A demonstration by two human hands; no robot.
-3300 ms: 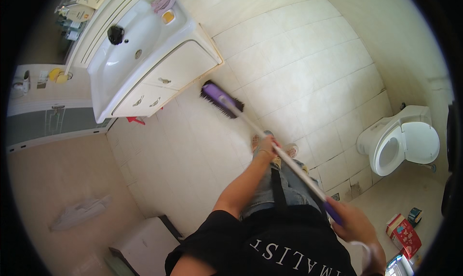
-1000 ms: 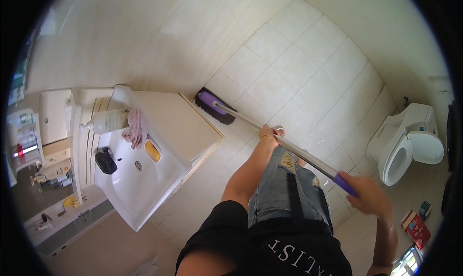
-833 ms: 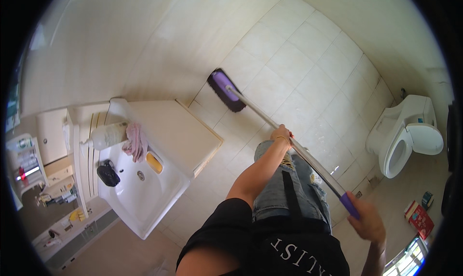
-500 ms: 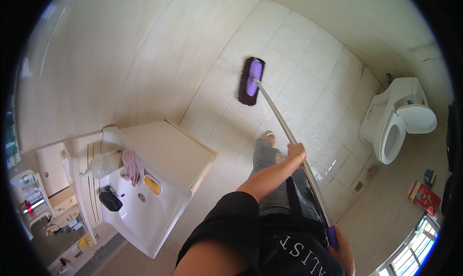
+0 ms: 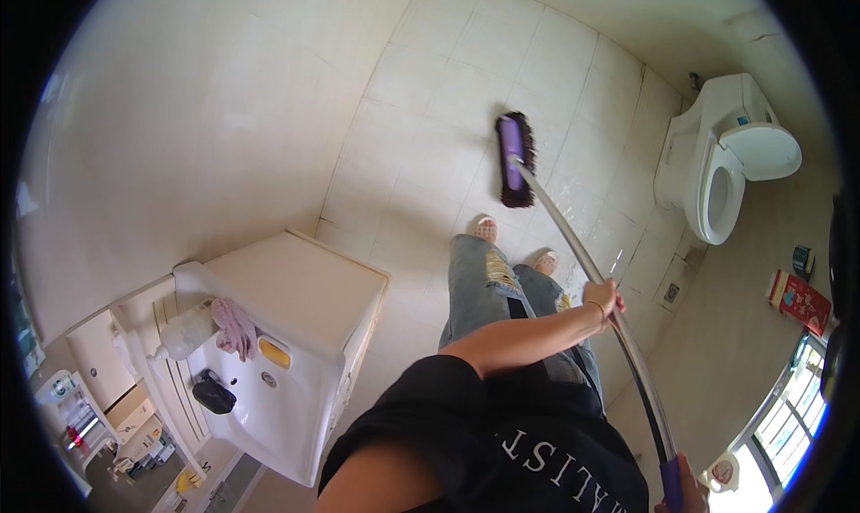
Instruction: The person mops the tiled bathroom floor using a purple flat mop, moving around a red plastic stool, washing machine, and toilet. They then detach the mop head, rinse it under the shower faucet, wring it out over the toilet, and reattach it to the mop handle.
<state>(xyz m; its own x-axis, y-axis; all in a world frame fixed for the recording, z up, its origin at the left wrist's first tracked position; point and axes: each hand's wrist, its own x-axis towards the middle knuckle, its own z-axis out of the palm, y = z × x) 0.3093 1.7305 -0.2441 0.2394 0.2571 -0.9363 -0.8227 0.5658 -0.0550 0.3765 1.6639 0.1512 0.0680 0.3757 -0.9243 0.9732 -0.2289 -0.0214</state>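
A long-handled broom with a purple head and dark brown bristles rests on the pale floor tiles ahead of my feet. Its silver metal handle slants down to the lower right. My left hand is wrapped around the middle of that handle. At the lower edge, my right hand, partly cut off by the frame, closes on the purple grip at the handle's end.
To the left stands a white washbasin with a pink cloth, a yellow soap dish, a black bag-like bundle and a jug. The toilet, lid up, is on the right. A floor drain lies nearby.
The broom head has swept to the right across the tiles. Both hands have shifted right with the handle, my view has moved, and my second foot has come into sight.
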